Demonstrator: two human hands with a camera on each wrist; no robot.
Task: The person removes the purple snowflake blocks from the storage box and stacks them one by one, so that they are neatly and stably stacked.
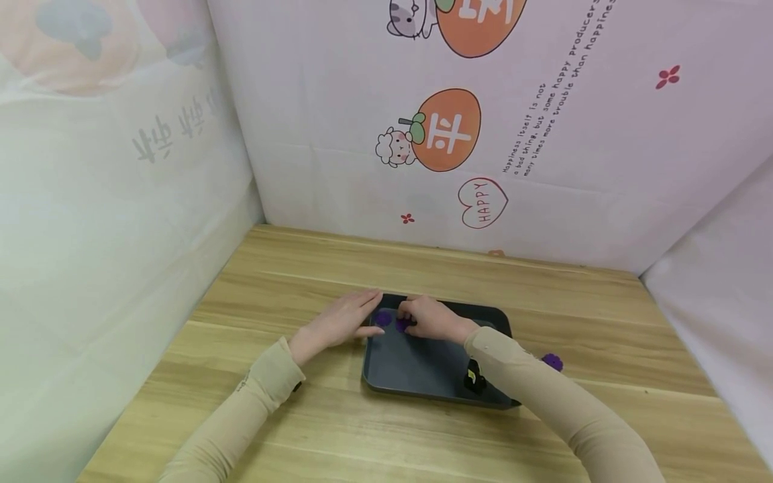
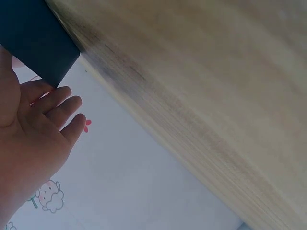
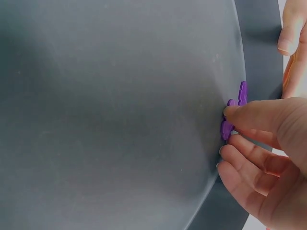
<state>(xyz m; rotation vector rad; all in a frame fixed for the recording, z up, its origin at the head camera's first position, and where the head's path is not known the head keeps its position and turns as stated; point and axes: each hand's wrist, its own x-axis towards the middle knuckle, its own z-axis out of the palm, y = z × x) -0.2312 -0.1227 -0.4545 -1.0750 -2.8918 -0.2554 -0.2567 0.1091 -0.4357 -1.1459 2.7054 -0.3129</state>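
Observation:
A dark grey rectangular tray [image 1: 417,365] lies on the wooden table. In its far left corner is a purple flower-shaped piece [image 1: 383,318]. Just right of it, my right hand [image 1: 431,318] pinches a second purple flower-shaped piece [image 3: 227,128] between thumb and fingers, low against the tray floor. My left hand [image 1: 339,320] is at the tray's left end, fingers extended along the far corner and thumb apart near the left rim. In the left wrist view, the fingertips of my left hand [image 2: 43,115] are beside the tray's corner [image 2: 57,72]; firm contact is unclear.
A black item with a yellow mark [image 1: 474,377] sits at the tray's right side, partly behind my right sleeve. Another purple flower-shaped piece [image 1: 552,362] lies on the table [image 1: 616,355] right of the tray. White printed cloth [image 1: 338,181] stands behind and on both sides.

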